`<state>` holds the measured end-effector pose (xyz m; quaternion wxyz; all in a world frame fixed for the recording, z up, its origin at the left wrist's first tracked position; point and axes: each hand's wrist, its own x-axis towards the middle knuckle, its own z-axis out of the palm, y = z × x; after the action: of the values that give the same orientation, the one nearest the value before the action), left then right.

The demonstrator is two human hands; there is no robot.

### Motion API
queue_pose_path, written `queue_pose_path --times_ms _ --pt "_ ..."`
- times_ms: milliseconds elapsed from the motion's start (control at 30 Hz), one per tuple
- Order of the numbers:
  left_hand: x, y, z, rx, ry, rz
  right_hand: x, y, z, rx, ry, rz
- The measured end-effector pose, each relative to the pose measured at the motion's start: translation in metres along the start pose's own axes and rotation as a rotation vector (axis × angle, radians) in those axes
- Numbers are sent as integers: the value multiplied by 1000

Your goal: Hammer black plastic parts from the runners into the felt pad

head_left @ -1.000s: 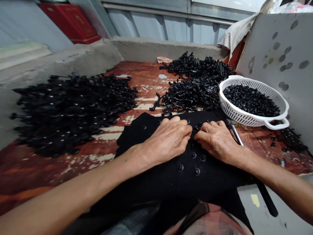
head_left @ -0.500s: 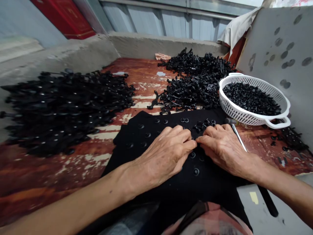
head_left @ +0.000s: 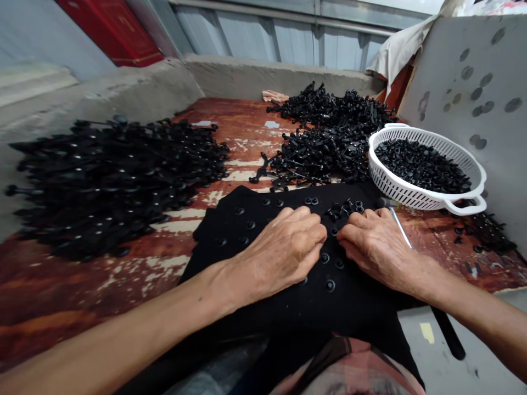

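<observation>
We log L hand (head_left: 290,241) and R hand (head_left: 373,247), fingers curled, near small round black plastic-looking studs (head_left: 330,286) on matte black cloth (head_left: 354,308); pinch hidden, can't tell. Step, we judge: stud handling; next req. precise fingertip control.

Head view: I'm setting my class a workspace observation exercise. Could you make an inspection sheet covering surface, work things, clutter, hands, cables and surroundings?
Surface: worn red-brown tabletop, pale patches showing; black cloth at the near edge.
Work things: round black pieces spread on the cloth; white slotted basket holding small black parts; left pile and far pile of black parts.
Clutter: white scrap on the tabletop; loose black parts beside the basket.
Hands: left hand and right hand over the cloth, fingers curled; anything in either grip is hidden.
Cables: nothing seen.
Surroundings: corrugated metal wall, concrete ledge, spotted grey panel.
</observation>
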<state>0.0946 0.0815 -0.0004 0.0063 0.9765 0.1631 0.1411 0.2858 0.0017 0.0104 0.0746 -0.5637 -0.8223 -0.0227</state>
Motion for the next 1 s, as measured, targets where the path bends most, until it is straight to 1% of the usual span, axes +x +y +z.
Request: queue_pose_path --times_ms 67,133,267,333,400,500,667,767,900,1000 --pt "-1 0 -2 -7 7 -10 -1 0 0 24 27 9" --pt "-1 1 -4 -4 -15 -16 -3 1 1 58 76 26" --pt "4 5 -3 85 -68 26 -11 7 4 131 220 84" --pt "5 5 -1 127 -57 61 -16 13 5 153 287 128" --pt "5 5 0 155 -33 89 -21 19 5 153 315 167" --pt "4 4 2 185 -11 91 -24 23 6 104 276 186" --pt "7 6 3 227 -8 32 -13 14 6 -18 114 139" --pt "8 7 2 235 -19 16 -9 11 4 -41 45 114" --pt "8 5 2 218 -33 -3 -14 15 4 -30 18 141" --pt "9 3 1 231 -35 40 -19 18 5 -30 10 169"
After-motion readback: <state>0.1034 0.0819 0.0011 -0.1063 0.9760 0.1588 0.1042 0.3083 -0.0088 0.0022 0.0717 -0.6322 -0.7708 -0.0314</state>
